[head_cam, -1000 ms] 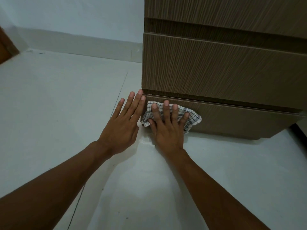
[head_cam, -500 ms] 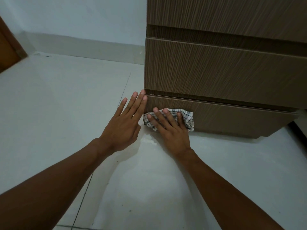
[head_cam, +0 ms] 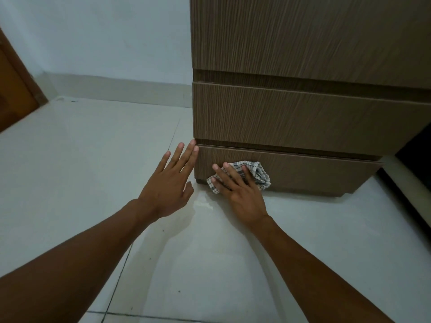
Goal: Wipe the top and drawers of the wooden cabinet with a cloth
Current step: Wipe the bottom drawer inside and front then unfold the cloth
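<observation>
The wooden cabinet (head_cam: 303, 113) fills the upper right, with three drawer fronts stacked. Its bottom drawer (head_cam: 314, 173) sits just above the floor. My right hand (head_cam: 238, 190) presses a checked cloth (head_cam: 258, 173) flat against the left part of that bottom drawer front, fingers spread over it. My left hand (head_cam: 171, 183) is flat and empty, fingers together, with its fingertips touching the cabinet's left front corner at the top of the bottom drawer. The cabinet's top is out of view.
Pale tiled floor (head_cam: 93, 171) spreads to the left and below. A white wall with a skirting (head_cam: 121, 87) runs behind. A brown wooden door edge (head_cam: 14, 96) stands at far left. A dark gap (head_cam: 415, 164) lies right of the cabinet.
My right hand has slid the cloth a little to the right along the bottom drawer, and the cloth has bunched up. My view has tilted up, showing more of the cabinet. The left hand stays put.
</observation>
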